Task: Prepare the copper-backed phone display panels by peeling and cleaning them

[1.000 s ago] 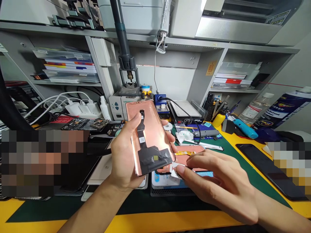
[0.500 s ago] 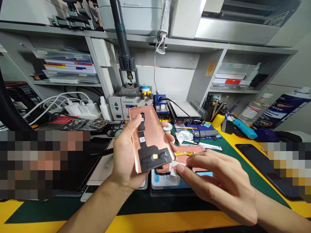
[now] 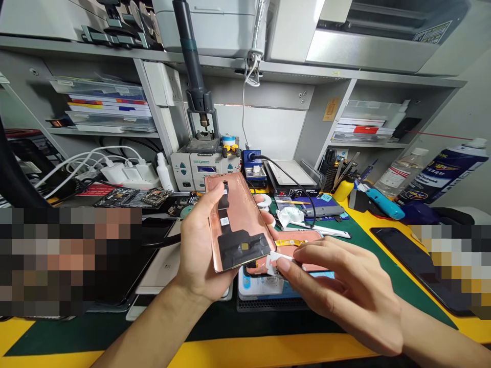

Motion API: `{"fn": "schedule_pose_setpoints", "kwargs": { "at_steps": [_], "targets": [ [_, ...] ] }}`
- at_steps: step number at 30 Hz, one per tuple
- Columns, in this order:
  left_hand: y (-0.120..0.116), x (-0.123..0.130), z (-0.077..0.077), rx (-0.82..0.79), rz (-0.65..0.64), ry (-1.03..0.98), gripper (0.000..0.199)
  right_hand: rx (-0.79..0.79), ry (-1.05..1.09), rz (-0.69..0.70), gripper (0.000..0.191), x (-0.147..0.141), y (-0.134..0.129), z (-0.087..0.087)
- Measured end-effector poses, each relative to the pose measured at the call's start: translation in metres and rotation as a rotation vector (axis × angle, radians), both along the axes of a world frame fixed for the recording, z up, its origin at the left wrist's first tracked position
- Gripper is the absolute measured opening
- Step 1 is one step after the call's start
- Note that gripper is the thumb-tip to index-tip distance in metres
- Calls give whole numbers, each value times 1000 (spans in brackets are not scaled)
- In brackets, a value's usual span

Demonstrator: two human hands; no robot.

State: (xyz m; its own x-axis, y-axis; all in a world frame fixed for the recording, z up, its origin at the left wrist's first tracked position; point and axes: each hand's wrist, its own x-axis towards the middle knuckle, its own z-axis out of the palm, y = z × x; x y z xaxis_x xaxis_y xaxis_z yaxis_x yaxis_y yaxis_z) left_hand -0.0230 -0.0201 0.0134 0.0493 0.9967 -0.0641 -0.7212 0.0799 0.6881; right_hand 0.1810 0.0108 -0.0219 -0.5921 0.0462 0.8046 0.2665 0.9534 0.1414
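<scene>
My left hand grips a phone screen panel by its long sides, its copper-coloured back tilted toward me. A black flex cable and a black patch with a small gold square run along that back. In my right hand, thumb and fingers pinch a small white piece, thin and flat, close to the panel's lower right corner; whether it touches the panel I cannot tell. Behind it lies a copper-coloured phone frame with a yellow flex strip, partly hidden by my right hand, on a white and blue box.
A dark phone lies at the right, a pale tablet-like device at the left. Behind are a soldering station, a heating plate with a black cable, a white tool, bottles and a spray can.
The panel has tipped slightly, and the bright glint on its gold square has dulled. Both hands keep their grips and have hardly moved.
</scene>
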Motion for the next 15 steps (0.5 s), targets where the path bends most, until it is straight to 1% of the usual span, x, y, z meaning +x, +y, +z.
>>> {"fn": "schedule_pose_setpoints", "kwargs": {
  "at_steps": [3, 5, 7, 8, 9, 10, 11, 13, 14, 15],
  "targets": [
    [1, 1, 0, -21, -9, 1, 50, 10, -32, 11, 29, 3, 0, 2],
    [1, 1, 0, -18, 6, 3, 48, -11, -23, 5, 30, 2, -2, 5],
    [1, 2, 0, 9, 50, 16, 44, -98, 71, -4, 34, -2, -4, 9],
    [0, 3, 0, 30, 80, 32, 42, -180, 149, 11, 35, -5, -5, 11],
    [-1, 4, 0, 55, 115, 52, 40, -295, 244, 41, 33, -9, -5, 12],
    [-2, 6, 0, 83, 155, 78, 38, -455, 328, 81, 28, -12, -5, 13],
    [-3, 7, 0, 113, 199, 105, 37, -655, 391, 127, 21, -15, -5, 14],
    [-5, 10, 0, 173, 293, 157, 36, -1112, 448, 200, 5, -18, -2, 16],
    [-6, 12, -1, 189, 333, 182, 39, -1323, 450, 237, 5, -19, 0, 16],
    [-6, 13, -1, 195, 363, 204, 44, -1500, 449, 278, 9, -19, 2, 16]
  ]
}}
